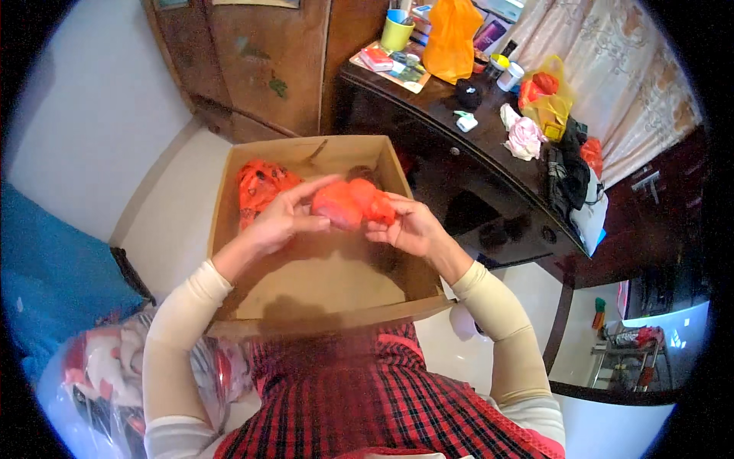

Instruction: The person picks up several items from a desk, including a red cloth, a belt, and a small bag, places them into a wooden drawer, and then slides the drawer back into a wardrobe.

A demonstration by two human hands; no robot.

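Both hands hold a red plastic bag bundle above a wide cardboard box. My left hand has its thumb and fingers around the bundle's left end. At the other end, my right hand pinches the gathered plastic. What the bundle contains cannot be made out through the plastic. A second red plastic bag with dark printing lies in the far left corner of the box. Something dark, partly hidden behind the held bundle, rests in the far right part of the box.
A dark wooden desk beyond the box bears an orange bag, a yellow cup, a yellow plastic bag and crumpled pink cloth. A clear plastic bag of textiles sits at lower left. A wooden cabinet stands behind.
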